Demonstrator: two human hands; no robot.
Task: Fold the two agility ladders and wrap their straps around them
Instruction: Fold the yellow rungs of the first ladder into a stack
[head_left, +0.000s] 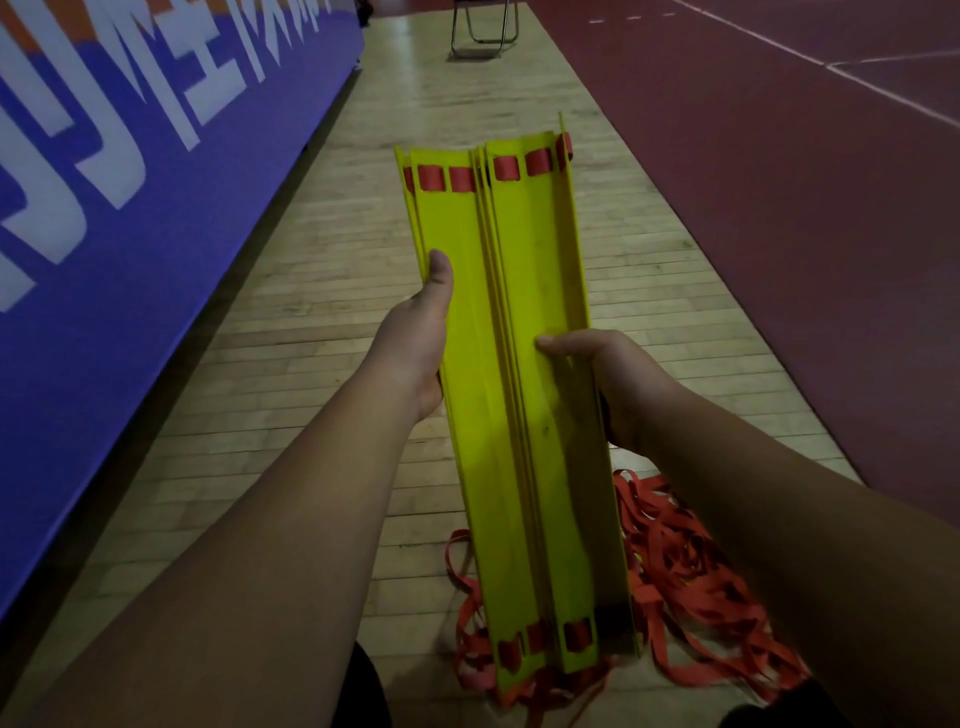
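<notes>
In the middle, the left hand and right hand grip the yellow slats, likely stiff and light, by their edges, red straps floppy.

Pale wooden plank floor stretching far ahead; tangled red webbing straps heaped on it near right, and a metal-framed chair standing at the far end.

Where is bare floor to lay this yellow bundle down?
Bare wood floor runs left of the yellow bundle to the blue banner, and ahead toward the chair; the maroon court at right is bare too. Crowded: red straps heaped under its near end.
</notes>
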